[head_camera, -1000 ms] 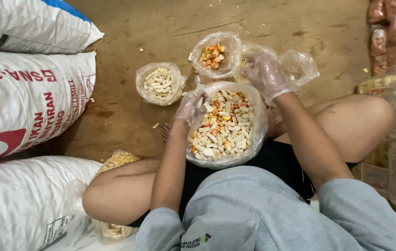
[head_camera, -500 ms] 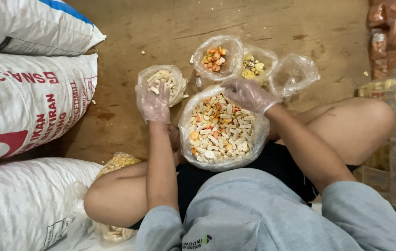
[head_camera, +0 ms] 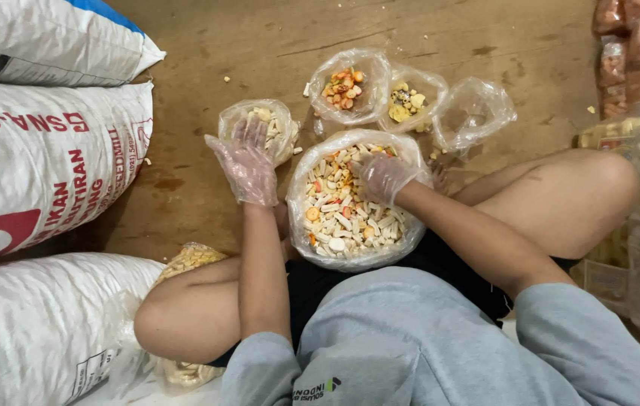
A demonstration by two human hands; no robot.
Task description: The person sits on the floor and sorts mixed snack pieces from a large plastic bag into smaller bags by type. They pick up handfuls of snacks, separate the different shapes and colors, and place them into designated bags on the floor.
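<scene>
Gloved left hand hovers open-fingered over the small clear bag of pale crackers; gloved right hand digs, curled, into the big clear bag of mixed crackers between the knees. Floppy rims risk sagging, spilling pieces onto the brown floor.
</scene>
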